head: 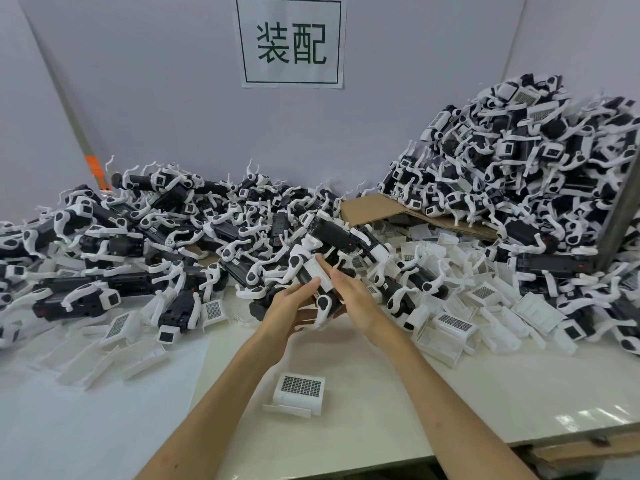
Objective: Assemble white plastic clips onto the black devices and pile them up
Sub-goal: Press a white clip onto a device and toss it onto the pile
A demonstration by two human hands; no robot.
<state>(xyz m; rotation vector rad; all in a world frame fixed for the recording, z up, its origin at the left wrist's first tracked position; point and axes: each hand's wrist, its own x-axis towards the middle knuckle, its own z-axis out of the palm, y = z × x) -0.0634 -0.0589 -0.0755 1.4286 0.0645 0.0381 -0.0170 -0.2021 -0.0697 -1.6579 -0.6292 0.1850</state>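
In the middle of the table both my hands hold one black device (313, 271) fitted with white parts. My left hand (292, 308) grips it from below and the left, fingers curled round its lower end. My right hand (349, 289) holds it from the right, with the fingers against a white plastic clip (323, 273) on the device's side. A loose white clip with a grid label (299, 393) lies on the table in front of me, between my forearms.
A long heap of black devices (138, 244) with white arms fills the left and middle of the table. A taller pile (536, 161) rises at the right over a cardboard sheet (377, 207). Loose white clips (450, 323) lie scattered right and left. A paper sign (291, 41) hangs on the wall.
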